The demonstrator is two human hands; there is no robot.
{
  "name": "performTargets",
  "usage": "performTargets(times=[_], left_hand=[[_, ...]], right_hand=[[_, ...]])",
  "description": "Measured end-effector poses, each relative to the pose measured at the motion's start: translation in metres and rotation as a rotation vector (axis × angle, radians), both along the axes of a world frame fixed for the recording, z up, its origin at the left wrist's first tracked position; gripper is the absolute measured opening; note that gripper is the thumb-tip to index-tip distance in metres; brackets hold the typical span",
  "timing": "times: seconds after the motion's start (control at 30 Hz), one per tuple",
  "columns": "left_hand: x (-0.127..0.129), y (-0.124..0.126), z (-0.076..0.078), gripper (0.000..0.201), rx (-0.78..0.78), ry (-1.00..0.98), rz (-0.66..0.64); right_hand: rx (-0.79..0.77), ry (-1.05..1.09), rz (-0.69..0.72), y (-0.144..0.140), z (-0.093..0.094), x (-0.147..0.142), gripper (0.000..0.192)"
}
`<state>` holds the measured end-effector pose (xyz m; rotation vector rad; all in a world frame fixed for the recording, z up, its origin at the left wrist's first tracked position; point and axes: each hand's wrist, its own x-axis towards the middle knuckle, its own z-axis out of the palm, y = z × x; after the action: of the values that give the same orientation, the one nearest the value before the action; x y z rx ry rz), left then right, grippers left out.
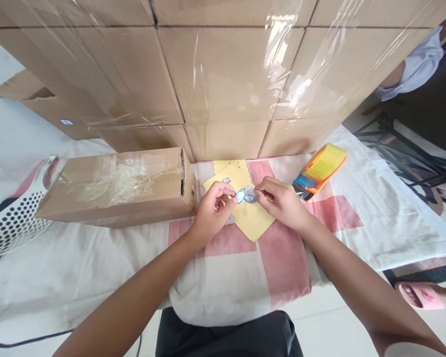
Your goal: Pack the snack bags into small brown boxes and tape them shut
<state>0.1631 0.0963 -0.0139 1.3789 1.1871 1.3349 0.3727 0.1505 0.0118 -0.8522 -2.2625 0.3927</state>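
My left hand [216, 206] is closed, with thumb and forefinger pinching a small blue-edged white cutout [240, 197] that looks like a sticker. Close by on the right, my right hand [280, 202] has its fingertips pressed together at the edge of another small greyish piece with blue outlines [250, 195]. Whether that piece is in its grip cannot be made out. Under both hands lie yellow paper sheets [254, 225], one turned diagonally over another with a drawn blue border. A small drawn shape [226, 180] shows on the paper near the left knuckles.
Stacked, plastic-wrapped cardboard boxes [226, 74] form a wall behind the paper. A taped long box [115, 186] lies left, beside a white perforated basket [20, 225]. An orange-and-blue tape dispenser [319, 168] stands right of my right hand. A pink slipper [419, 296] shows on a person's foot, lower right.
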Motion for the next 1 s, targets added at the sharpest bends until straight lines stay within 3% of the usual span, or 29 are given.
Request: performTargets(times=[0.1,0.2,0.37,0.43,0.57,0.67,0.73,0.8,0.9,1.0], left_hand=[[0.001,-0.001,-0.001,0.013,-0.005,-0.002,0.009],[0.001,-0.001,0.000,0.013,-0.003,0.005,0.016],[0.002,0.000,0.002,0.014,-0.003,0.027,0.044],[0.001,0.000,0.001,0.014,-0.003,0.035,0.054],[0.000,0.001,-0.001,0.011,0.036,0.091,0.016],[0.001,0.001,0.002,0.009,0.089,0.230,-0.016],[0.004,-0.006,0.012,0.014,0.092,0.417,0.021],[0.004,-0.021,0.028,0.019,0.072,0.617,0.073],[-0.011,-0.061,0.053,0.003,0.165,0.830,0.248],[-0.055,-0.094,0.066,0.008,0.540,0.938,0.732]], right_hand=[[0.029,-0.171,0.001,0.000,-0.001,0.002,0.011],[0.045,-0.308,0.101,-0.003,-0.004,-0.001,0.014],[-0.067,-0.393,0.240,-0.008,-0.003,-0.003,0.014],[-0.110,-0.297,0.213,-0.008,0.001,-0.003,0.010],[-0.221,0.053,0.044,-0.009,0.002,-0.009,0.025],[-0.319,0.171,0.077,-0.011,-0.002,-0.015,0.020],[-0.385,0.232,0.102,-0.012,-0.003,-0.017,0.022],[-0.458,0.323,0.074,-0.010,0.001,-0.019,0.027],[-0.582,0.402,0.055,-0.002,0.012,-0.028,0.034],[-0.706,0.379,0.164,0.010,0.018,-0.055,0.039]])
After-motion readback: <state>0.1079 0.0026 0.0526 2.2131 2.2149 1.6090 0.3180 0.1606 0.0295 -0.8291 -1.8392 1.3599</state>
